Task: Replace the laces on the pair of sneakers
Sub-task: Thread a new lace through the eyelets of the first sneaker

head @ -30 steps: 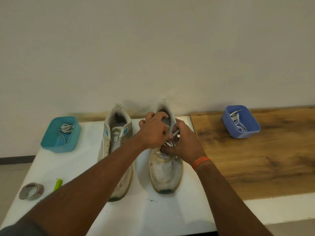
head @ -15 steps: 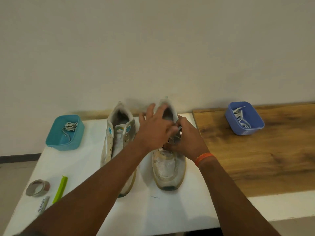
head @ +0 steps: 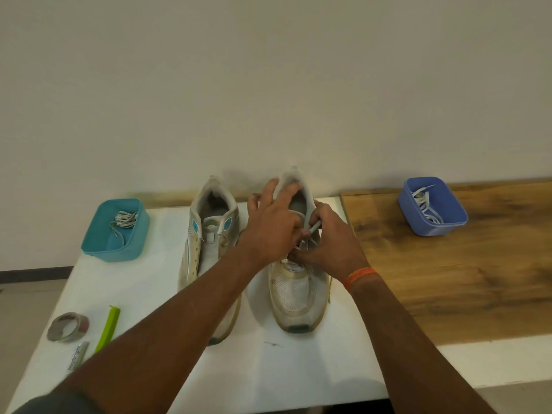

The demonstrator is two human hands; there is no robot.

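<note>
Two hands work the right sneaker (head: 295,282), its long axis pointing away from me: right-hand fingers (head: 313,231) pinch the lace end (head: 316,226); left-hand fingers (head: 277,195), spread, steady the tongue (head: 294,186).

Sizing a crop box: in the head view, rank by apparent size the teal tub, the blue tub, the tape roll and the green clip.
1. teal tub and blue tub: look alike; not ranked.
2. green clip: longer but thin.
3. tape roll: close to the clip overall, and nearer the camera, so unsure.
</note>
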